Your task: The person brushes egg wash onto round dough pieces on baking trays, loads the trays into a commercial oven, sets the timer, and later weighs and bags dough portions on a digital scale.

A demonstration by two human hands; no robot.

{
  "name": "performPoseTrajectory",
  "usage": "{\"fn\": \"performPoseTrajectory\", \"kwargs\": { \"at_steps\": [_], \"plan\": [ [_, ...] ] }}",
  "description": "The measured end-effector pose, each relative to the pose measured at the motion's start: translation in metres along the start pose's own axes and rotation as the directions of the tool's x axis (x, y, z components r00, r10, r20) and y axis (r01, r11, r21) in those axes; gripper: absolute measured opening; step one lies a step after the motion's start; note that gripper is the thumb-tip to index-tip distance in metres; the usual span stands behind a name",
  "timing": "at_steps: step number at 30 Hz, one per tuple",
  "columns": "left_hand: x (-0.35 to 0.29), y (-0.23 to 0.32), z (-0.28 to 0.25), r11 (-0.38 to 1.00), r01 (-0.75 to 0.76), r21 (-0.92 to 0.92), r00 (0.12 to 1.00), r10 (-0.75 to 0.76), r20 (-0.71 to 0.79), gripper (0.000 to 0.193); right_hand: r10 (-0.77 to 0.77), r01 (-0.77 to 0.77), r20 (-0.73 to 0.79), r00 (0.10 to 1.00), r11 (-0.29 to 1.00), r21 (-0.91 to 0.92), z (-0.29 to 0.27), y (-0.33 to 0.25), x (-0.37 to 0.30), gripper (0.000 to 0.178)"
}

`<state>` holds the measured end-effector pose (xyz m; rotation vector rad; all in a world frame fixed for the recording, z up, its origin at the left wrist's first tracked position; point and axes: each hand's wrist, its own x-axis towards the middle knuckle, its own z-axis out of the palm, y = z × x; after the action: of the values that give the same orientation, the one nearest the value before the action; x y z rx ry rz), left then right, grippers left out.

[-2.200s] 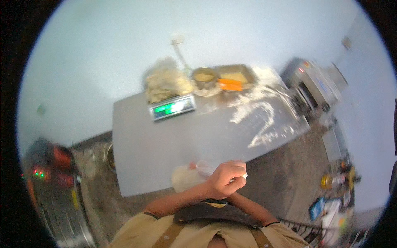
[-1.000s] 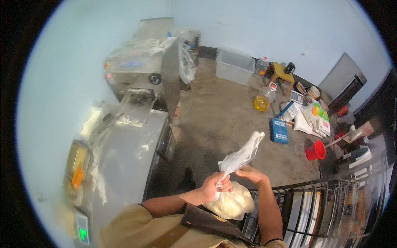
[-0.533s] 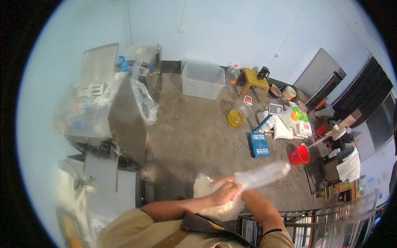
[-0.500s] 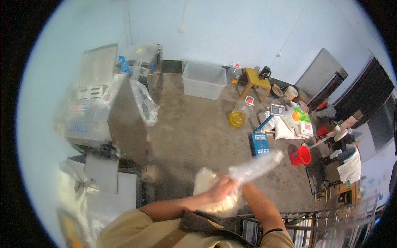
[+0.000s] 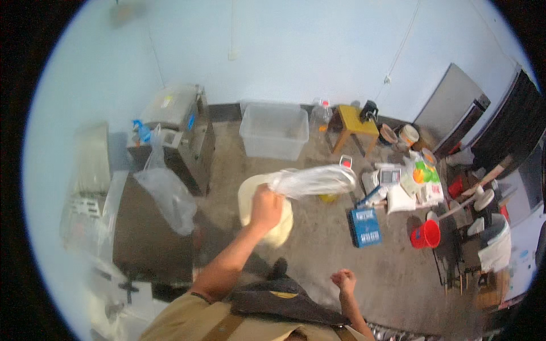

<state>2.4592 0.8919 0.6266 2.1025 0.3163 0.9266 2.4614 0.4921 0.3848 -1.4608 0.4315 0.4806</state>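
Note:
My left hand [image 5: 266,211] is closed round the gathered neck of a clear plastic bag [image 5: 313,181]. The bag's loose end sticks out to the right, crumpled and blurred. Below and behind my fist hangs the filled part, a pale yellow mass [image 5: 278,227] that looks soft; what it is I cannot make out. Lower right, my right hand [image 5: 344,280] is apart from the bag, its fingers curled in, with nothing seen in them.
A steel machine [image 5: 187,131] stands at the left, a thin plastic bag [image 5: 168,193] hanging nearby. Ahead are a clear tub [image 5: 274,139] and a yellow stool [image 5: 355,126]. Rightward lie a blue box-shaped scale [image 5: 365,227], white sacks [image 5: 401,200] and a red bucket [image 5: 425,234].
My left hand has carried the filled bag forward and to the left. My right hand has come off the bag and dropped back to the right. The view has shifted.

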Motion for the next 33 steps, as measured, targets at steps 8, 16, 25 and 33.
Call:
{"fn": "performPoseTrajectory", "kwargs": {
  "at_steps": [8, 16, 25, 33],
  "plan": [
    [0.163, -0.032, 0.059, 0.968, 0.174, -0.182, 0.984, -0.161, 0.081, 0.019, 0.153, -0.034, 0.388, 0.909, 0.954, -0.297, 0.170, -0.117, 0.158, 0.041],
    [0.296, -0.101, 0.115, 0.953, 0.212, -0.215, 0.955, -0.156, 0.251, 0.016, 0.237, -0.236, 0.559, 0.794, 0.969, -0.076, 0.311, -0.201, 0.286, 0.062],
    [0.455, -0.162, 0.162, 0.933, 0.062, -0.355, 0.895, 0.106, 0.434, 0.021, -0.463, -0.538, 0.853, 0.242, 0.668, 0.515, 0.460, -0.394, 0.381, 0.078],
    [0.560, -0.221, 0.189, 0.914, -0.147, -0.378, 0.857, 0.309, 0.413, 0.023, 0.033, -0.231, 0.791, 0.611, 0.963, 0.138, 0.567, -0.516, 0.469, 0.060]
  ]
}}
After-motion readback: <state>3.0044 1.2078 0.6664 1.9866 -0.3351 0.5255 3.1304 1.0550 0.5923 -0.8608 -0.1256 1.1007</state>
